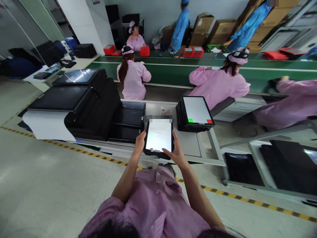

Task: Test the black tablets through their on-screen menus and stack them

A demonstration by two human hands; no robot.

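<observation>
A black-framed tablet (158, 135) with a lit white screen is in front of me, over the front edge of a pale cart top (193, 145). My left hand (140, 141) grips its left edge. Along the right edge lies my right hand (176, 151), its fingers round the side and the thumb on the lower part of the screen. Whether other tablets sit beneath it I cannot tell. To the right stands a stack of tablets (198, 110); the top one shows a white screen with green and red corner squares. Just behind my tablet is a small clear bag (164, 111) with a label.
Tall piles of black trays (96, 112) stand at left, with lower black trays (130, 114) beside them. Co-workers in pink (132, 77) sit along a green conveyor (163, 71); others in blue (180, 29) stand behind. A metal rack (262, 155) with black panels is at right.
</observation>
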